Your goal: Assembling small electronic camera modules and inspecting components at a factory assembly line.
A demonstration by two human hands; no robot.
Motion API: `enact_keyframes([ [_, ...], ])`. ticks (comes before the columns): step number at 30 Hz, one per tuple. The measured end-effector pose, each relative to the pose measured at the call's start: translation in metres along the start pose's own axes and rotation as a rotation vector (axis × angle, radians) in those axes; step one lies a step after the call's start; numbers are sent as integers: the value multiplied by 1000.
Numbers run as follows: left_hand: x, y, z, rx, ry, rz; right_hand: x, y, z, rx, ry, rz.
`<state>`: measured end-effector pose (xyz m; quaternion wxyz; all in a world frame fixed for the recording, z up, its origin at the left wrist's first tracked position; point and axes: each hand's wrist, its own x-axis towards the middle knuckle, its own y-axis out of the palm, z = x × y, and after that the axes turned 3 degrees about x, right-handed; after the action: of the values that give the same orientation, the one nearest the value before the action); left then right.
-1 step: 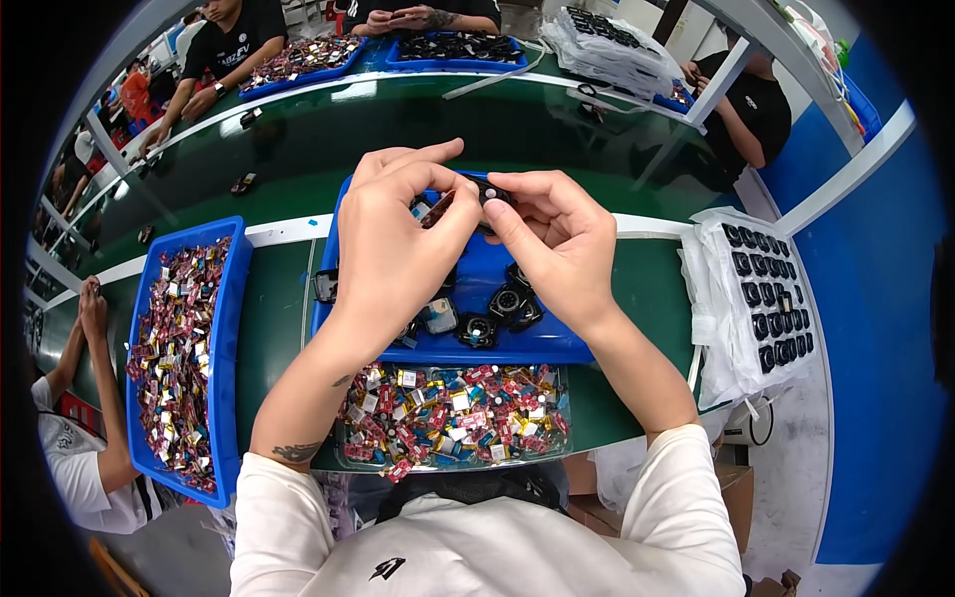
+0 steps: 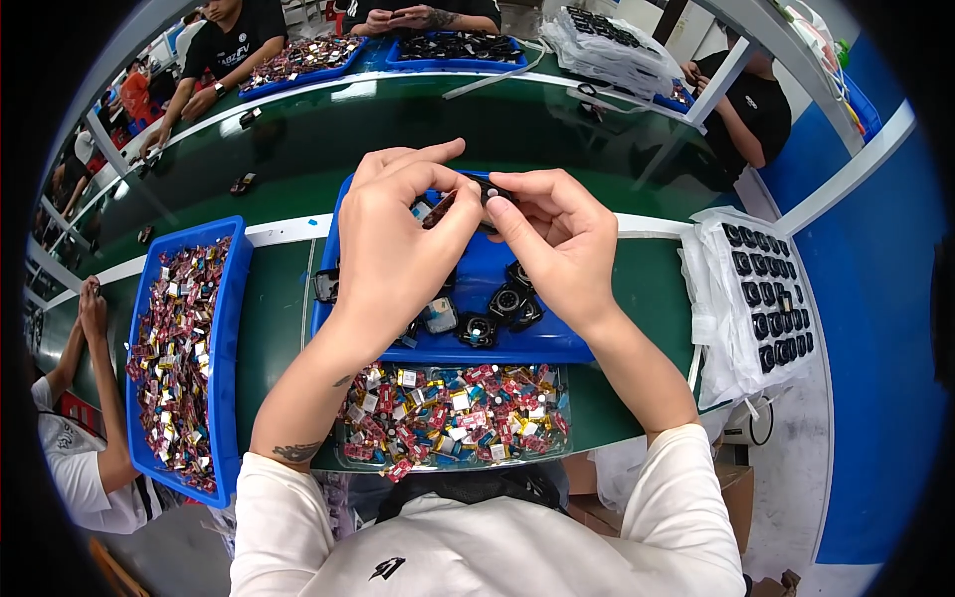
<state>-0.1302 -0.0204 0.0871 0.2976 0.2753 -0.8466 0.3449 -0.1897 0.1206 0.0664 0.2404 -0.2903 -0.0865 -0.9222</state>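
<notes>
Both my hands meet over a blue tray [image 2: 557, 346]. My left hand [image 2: 398, 224] is closed in a pinch, its index finger and thumb on a small dark red circuit board [image 2: 440, 209]. Thumb and fingers of my right hand [image 2: 562, 234] grip a black watch case [image 2: 489, 189], which touches the left fingertips. My fingers hide most of both parts. Below them in the tray lie several round black watch cases [image 2: 505, 301] and a square one with a pale face [image 2: 439, 315].
A clear tray heaped with small circuit boards [image 2: 468, 418] sits nearest me. At left stands a long blue bin [image 2: 239, 269] full of similar boards. Rows of black cases fill a white-wrapped stack [image 2: 711, 289] at right. Co-workers sit across the green belt [image 2: 328, 139] and at left.
</notes>
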Motion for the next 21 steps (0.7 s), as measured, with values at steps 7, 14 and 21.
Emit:
enact_keyframes([
  [7,0,-2,-2,-22,142,-7,7,-13,2,52,28,-107],
  [14,2,-5,-6,-84,13,72,14,-20,10,167,128,-124],
  [21,-2,-6,-10,-163,-88,177,13,-16,15,255,201,-94],
])
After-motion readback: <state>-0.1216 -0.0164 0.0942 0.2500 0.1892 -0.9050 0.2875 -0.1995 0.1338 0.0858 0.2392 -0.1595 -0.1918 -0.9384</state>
